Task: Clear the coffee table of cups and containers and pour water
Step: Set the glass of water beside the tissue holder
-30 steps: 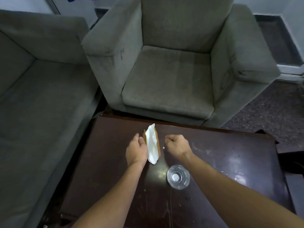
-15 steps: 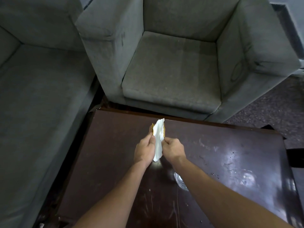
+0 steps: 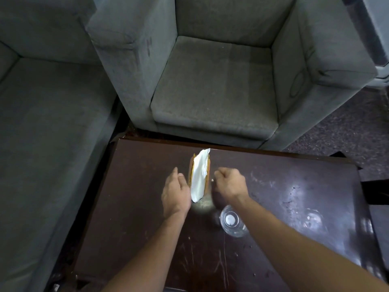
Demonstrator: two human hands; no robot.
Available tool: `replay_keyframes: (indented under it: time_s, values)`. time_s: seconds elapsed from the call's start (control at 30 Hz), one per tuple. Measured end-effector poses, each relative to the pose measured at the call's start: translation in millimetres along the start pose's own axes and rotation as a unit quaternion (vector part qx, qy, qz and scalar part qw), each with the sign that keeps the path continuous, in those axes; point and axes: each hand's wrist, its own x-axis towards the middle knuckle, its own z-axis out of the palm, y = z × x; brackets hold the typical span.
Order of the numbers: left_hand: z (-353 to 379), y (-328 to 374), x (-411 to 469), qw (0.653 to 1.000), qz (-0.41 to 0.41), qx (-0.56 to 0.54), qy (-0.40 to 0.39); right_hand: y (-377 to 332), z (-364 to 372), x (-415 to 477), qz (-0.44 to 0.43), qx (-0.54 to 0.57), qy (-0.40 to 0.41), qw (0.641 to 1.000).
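Note:
A brown napkin holder point(image 3: 200, 178) with white napkins stands upright near the far edge of the dark wooden coffee table point(image 3: 134, 207). My left hand point(image 3: 175, 191) is just left of it, fingers extended, close to or touching its side. My right hand point(image 3: 229, 183) hovers a little right of the holder, fingers curled into a loose fist with nothing in it. A clear drinking glass point(image 3: 231, 221) stands on the table beside my right forearm.
A grey armchair point(image 3: 212, 89) stands right behind the table's far edge. A grey sofa point(image 3: 48, 127) runs along the left side. Dark carpet point(image 3: 345, 131) lies to the right. The tabletop is scratched and glossy.
Half a second ago both hands pinched the napkin holder between them. Now they have drawn apart to either side, the right hand clear of it, and the holder stands by itself.

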Motion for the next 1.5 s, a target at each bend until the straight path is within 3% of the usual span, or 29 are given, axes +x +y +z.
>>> replay_keyframes:
  time_s: [0.07, 0.2, 0.33, 0.4, 0.5, 0.93, 1.5]
  values:
    - [0, -12, -15, 0.999, -0.007, 0.027, 0.031, 13, -27, 3, -0.008, 0.03, 0.039, 0.999]
    - [4, -43, -51, 0.994, 0.042, 0.097, -0.004, 60, -82, -9, -0.055, -0.05, 0.077, 0.994]
    - [19, -60, -84, 0.973, 0.132, 0.17, -0.086, 120, -95, -37, -0.062, -0.145, 0.016, 0.987]
    - [31, -64, -94, 0.962, 0.147, 0.187, -0.137, 142, -87, -49, -0.069, -0.137, -0.051, 0.987]
    - [45, -66, -104, 0.963, 0.139, 0.131, -0.191, 158, -68, -59, -0.09, -0.07, -0.128, 0.985]
    - [60, -57, -101, 0.969, 0.195, 0.024, -0.153, 154, -44, -52, -0.191, -0.07, -0.097, 0.974]
    - [82, 24, -46, 0.95, 0.249, 0.043, -0.182, 124, -94, 6, -0.214, -0.058, -0.043, 0.974]
